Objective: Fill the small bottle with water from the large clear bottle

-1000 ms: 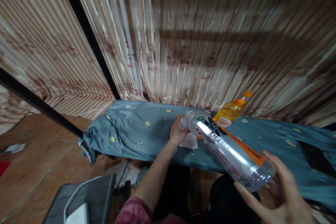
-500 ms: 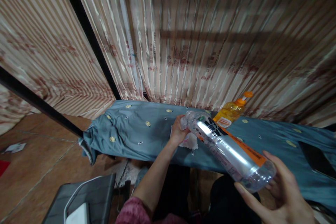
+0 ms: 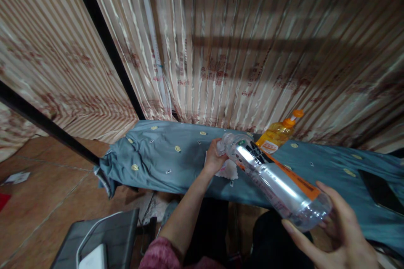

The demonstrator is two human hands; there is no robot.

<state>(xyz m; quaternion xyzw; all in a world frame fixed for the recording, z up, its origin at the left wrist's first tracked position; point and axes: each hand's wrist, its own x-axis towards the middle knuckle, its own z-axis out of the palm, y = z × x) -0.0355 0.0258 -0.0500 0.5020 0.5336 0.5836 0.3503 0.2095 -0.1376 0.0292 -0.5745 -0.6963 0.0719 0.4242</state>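
Note:
A large clear plastic bottle with a silver, black and orange label is tilted across the space above the cloth, its neck to the upper left and its base toward me. My right hand grips the base, thumb on the near side and fingers on the far side. At the other end my left hand is closed around the clear neck; its fingertips are partly hidden. Beneath the bottle's neck lies a pale, scallop-edged piece, partly covered. Behind the bottle stands a yellow pump bottle with an orange top.
A blue-grey cloth with pineapple prints covers the long surface. On its right lies a dark flat phone-like object. Lower left, a black stool carries a white device with a cable. Dark poles and striped curtains enclose the area.

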